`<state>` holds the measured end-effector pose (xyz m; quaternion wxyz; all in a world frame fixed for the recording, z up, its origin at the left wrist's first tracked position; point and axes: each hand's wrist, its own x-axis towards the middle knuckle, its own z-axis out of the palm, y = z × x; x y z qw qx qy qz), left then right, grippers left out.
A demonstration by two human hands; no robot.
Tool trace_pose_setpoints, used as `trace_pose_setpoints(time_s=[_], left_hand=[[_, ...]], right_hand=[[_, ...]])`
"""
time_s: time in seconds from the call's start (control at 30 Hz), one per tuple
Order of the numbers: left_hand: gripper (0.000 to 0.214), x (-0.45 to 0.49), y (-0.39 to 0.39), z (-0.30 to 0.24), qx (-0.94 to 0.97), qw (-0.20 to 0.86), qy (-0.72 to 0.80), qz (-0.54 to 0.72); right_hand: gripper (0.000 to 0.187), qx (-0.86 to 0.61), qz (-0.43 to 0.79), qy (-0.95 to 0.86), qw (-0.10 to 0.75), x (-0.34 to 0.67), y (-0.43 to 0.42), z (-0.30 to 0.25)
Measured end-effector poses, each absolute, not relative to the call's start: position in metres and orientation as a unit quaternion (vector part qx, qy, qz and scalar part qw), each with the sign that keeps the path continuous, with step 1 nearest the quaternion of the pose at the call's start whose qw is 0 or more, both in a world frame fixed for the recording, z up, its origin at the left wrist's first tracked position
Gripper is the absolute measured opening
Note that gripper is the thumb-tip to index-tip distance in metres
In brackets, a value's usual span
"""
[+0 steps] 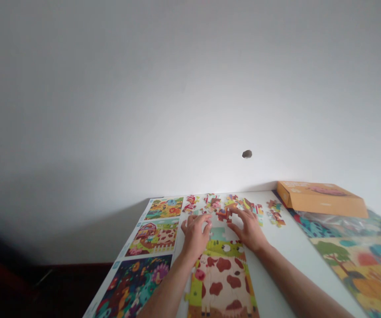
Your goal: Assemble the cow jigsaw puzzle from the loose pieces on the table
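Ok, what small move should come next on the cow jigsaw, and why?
Probably slide the reddish jigsaw piece down onto the cow jigsaw: it lies just above the assembled top edge, between the left hand and right hand, whose fingers are spread close around it.

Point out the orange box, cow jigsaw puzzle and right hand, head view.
orange cardboard box (321,198), head view, on its top face
cow jigsaw puzzle (221,282), head view, on the cow's spotted body
right hand (248,229), head view, on the back of the hand

Below my fingers (241,216), the jigsaw cow (221,282) is cream with reddish-brown blotches on lime green; at two o'clock the cardboard box (321,199) is orange; the table (276,265) is white.
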<state>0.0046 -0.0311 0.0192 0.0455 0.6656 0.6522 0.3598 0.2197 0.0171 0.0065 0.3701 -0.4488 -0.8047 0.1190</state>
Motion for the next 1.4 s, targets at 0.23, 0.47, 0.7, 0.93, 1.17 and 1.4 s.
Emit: trace_pose_setpoints(time_s=[0.23, 0.47, 0.7, 0.93, 1.17, 1.4], left_hand=[[0.025, 0.003, -0.030, 0.023, 0.641, 0.049, 0.662, 0.387], [0.025, -0.013, -0.019, 0.017, 0.631, 0.110, 0.638, 0.428], [0.018, -0.022, -0.015, 0.016, 0.561, 0.075, 0.687, 0.455], [0.017, -0.020, -0.020, 0.020, 0.575, 0.059, 0.706, 0.410], [0.019, -0.020, -0.021, 0.019, 0.550, 0.041, 0.751, 0.364], [0.017, -0.019, -0.020, 0.014, 0.547, 0.034, 0.760, 0.349]], right_hand=[[0.026, -0.414, 0.145, -0.829, 0.347, 0.215, 0.006, 0.019], [0.057, -0.399, 0.164, -0.853, 0.293, 0.208, -0.006, 0.026], [0.092, -0.400, 0.201, -0.872, 0.199, 0.212, 0.000, 0.014], [0.077, -0.372, 0.202, -0.884, 0.199, 0.225, 0.007, 0.014], [0.057, -0.342, 0.220, -0.892, 0.196, 0.229, 0.003, 0.024], [0.053, -0.316, 0.257, -0.898, 0.167, 0.222, -0.004, 0.031]])
